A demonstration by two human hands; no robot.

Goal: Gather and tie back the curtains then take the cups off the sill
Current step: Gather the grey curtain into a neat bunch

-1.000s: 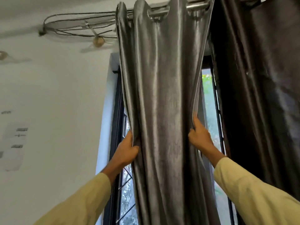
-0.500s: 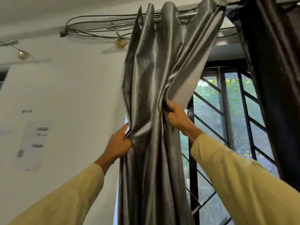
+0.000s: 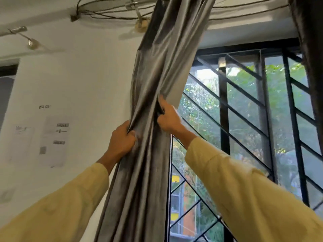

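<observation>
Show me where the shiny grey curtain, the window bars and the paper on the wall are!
grey curtain (image 3: 153,88): head view, on the bunched folds above the hands.
window bars (image 3: 224,119): head view, on a black upright bar.
paper (image 3: 54,142): head view, on the sheet's middle.

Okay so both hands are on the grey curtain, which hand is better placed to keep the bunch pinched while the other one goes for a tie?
Probably the left hand. It is fisted around the narrowest part of the grey curtain, while the right hand sits higher on the window-side edge folds, holding less of the bunch.
</observation>
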